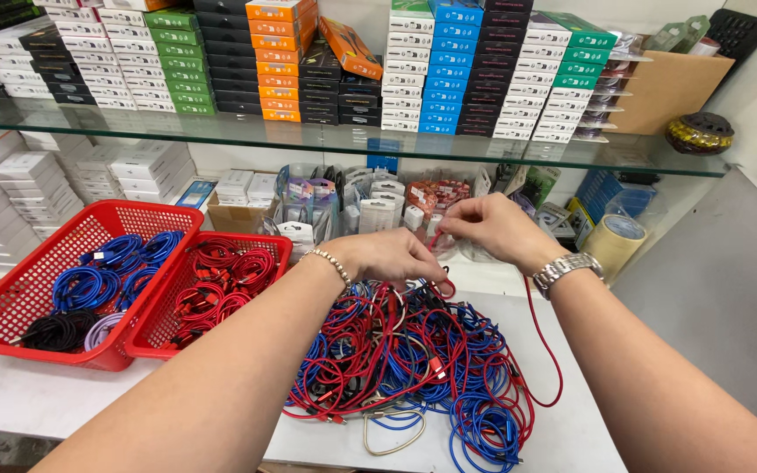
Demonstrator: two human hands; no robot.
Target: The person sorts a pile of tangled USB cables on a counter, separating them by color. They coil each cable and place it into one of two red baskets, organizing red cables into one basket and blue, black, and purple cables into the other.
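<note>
Left hand: held above the far edge of the tangle, fingers curled and pinched on the red cable; a beaded bracelet is worn at the wrist.
Right hand: raised just beyond and to the right of the left fingers, fingertips pinched on the same red cable; a metal watch is worn at the wrist.
Red cable: stretched short between the two sets of fingertips, then let fall in a long loop under the right wrist and back into the heap; it appears to be held taut so that one strand is kept apart from the rest.
Cable pile: a loose tangle of red, blue and black cables, lying on the white counter directly below the fingers.
Sorted baskets: well to the left of the left fingers; coiled red cables are kept in the nearer red basket, blue, black and pale coils in the farther red basket, so the colours seem to be kept apart.
Tape roll: stood to the right of the right fingers, beige.
Glass shelf: above the fingers; flat boxes are stacked on it in columns by colour, white, green, black, orange and blue.
Hanging packets: just behind the fingers, small clear and white blister packs below the shelf.
White boxes: stacked far left, under the shelf.
</note>
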